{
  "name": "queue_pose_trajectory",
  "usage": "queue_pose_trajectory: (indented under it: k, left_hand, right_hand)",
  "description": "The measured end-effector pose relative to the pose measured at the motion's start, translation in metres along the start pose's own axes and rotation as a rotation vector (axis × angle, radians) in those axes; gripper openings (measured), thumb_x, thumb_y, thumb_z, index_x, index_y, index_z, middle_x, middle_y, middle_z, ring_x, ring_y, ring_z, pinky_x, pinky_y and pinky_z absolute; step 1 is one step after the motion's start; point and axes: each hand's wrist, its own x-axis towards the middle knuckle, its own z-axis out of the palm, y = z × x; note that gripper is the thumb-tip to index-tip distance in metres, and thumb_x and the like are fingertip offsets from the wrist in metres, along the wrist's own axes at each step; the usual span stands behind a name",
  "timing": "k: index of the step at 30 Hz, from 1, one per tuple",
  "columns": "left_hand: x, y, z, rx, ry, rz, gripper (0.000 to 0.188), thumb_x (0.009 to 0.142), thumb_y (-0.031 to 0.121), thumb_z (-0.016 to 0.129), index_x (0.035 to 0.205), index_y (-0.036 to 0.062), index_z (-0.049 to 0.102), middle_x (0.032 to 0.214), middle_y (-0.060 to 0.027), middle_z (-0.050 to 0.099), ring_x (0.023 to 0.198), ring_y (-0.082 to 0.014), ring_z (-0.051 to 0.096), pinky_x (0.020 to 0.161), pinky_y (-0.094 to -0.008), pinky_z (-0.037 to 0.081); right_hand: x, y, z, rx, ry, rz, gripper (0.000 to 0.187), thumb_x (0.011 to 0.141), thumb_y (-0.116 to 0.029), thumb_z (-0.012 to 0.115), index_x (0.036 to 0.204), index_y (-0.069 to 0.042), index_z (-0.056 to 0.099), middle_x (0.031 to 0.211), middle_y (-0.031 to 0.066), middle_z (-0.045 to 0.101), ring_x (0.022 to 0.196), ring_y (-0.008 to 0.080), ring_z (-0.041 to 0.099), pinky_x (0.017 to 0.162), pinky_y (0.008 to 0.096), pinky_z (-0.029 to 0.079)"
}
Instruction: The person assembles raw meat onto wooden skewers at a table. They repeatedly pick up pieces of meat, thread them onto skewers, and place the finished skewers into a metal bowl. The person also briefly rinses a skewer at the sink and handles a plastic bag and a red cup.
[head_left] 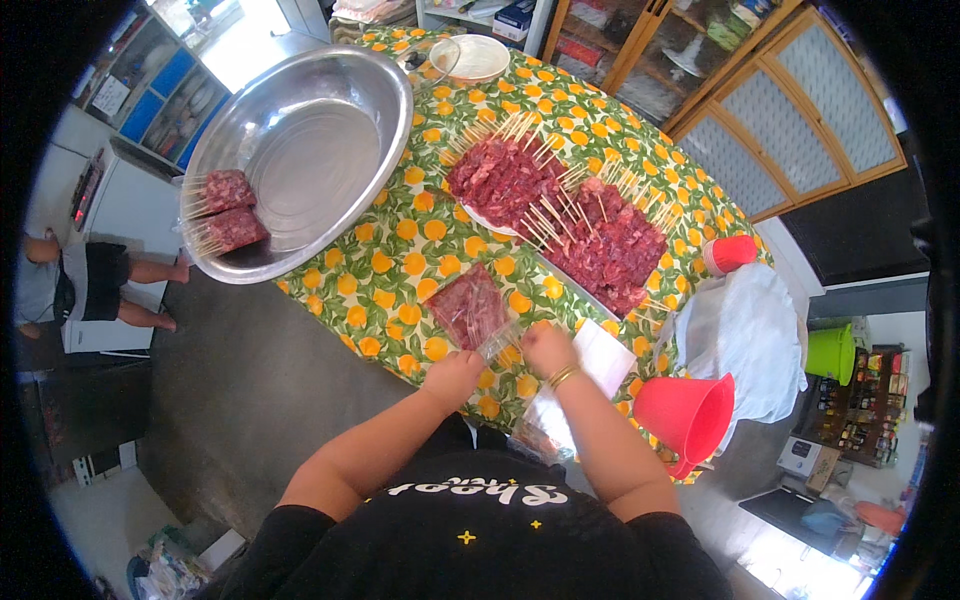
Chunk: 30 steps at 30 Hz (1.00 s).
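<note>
A clear plastic bag of raw meat skewers [468, 304] lies flat on the table in front of me. Its gathered near end stretches between my hands. My left hand [453, 380] is closed on that end's left side, and my right hand [549, 351], with gold bangles at the wrist, is closed at its right side. Beyond the bag, raw meat skewers on a plate [505, 172] sit beside more on a tray [608, 245], sticks pointing outward. Two packed bags of skewers [234, 230] rest in the large metal basin [318, 150] at the left.
Under my right forearm lies a white sheet or packet [602, 358]. A red jug [683, 415], a pale plastic bag [738, 335] and red cups [730, 254] stand at the right. A round lidded container [470, 58] is at the back. Another person's legs [150, 270] show at far left.
</note>
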Motion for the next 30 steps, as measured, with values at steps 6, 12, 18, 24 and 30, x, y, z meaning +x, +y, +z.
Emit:
queue_pose_trajectory:
  k: [6,12,18,24,30]
  left_hand:
    - [0.003,0.007,-0.011,-0.043,0.035,0.001,0.022,0.092,0.030,0.060,0.092,0.0078,0.060,0.087,-0.0128,0.065,0.082,-0.0350,0.066,0.068,-0.0466,0.055]
    - [0.005,0.008,-0.018,-0.023,0.049,-0.009,0.020,0.090,0.028,0.062,0.090,0.0085,0.061,0.087,-0.0122,0.065,0.082,-0.0340,0.066,0.067,-0.0459,0.056]
    - [0.004,0.009,-0.016,-0.034,0.004,-0.013,0.017,0.089,0.026,0.062,0.093,0.0097,0.061,0.090,-0.0112,0.065,0.085,-0.0326,0.066,0.069,-0.0453,0.056]
    - [0.008,0.017,-0.016,-0.035,0.010,-0.059,0.017,0.088,0.026,0.063,0.093,0.0092,0.061,0.091,-0.0123,0.065,0.087,-0.0337,0.065,0.072,-0.0466,0.055]
    - [0.012,0.018,-0.019,0.014,0.016,-0.091,0.019,0.087,0.026,0.065,0.090,0.0080,0.060,0.090,-0.0133,0.064,0.086,-0.0350,0.065,0.072,-0.0479,0.055]
  right_hand:
    - [0.115,-0.001,-0.145,-0.203,0.513,0.116,0.025,0.092,-0.029,0.059,0.107,-0.012,0.068,0.117,0.0174,0.065,0.101,0.0376,0.065,0.088,0.0467,0.053]
    - [0.174,-0.011,-0.172,-0.416,0.293,0.074,0.024,0.092,-0.025,0.057,0.104,-0.007,0.066,0.110,0.0207,0.067,0.104,0.0352,0.066,0.091,0.0459,0.053]
    - [0.115,0.045,-0.223,-0.181,0.402,-0.226,0.018,0.091,-0.013,0.060,0.106,-0.003,0.058,0.095,0.0188,0.069,0.084,0.0272,0.070,0.075,0.0406,0.056]
    - [0.052,0.110,-0.198,0.924,0.813,-0.199,0.019,0.094,-0.003,0.060,0.112,0.001,0.059,0.084,0.0098,0.067,0.073,0.0150,0.065,0.070,0.0310,0.057]
    - [0.024,0.143,-0.151,1.401,0.909,-0.123,0.018,0.100,-0.002,0.054,0.117,0.002,0.053,0.100,0.0146,0.066,0.079,0.0189,0.066,0.078,0.0373,0.061]
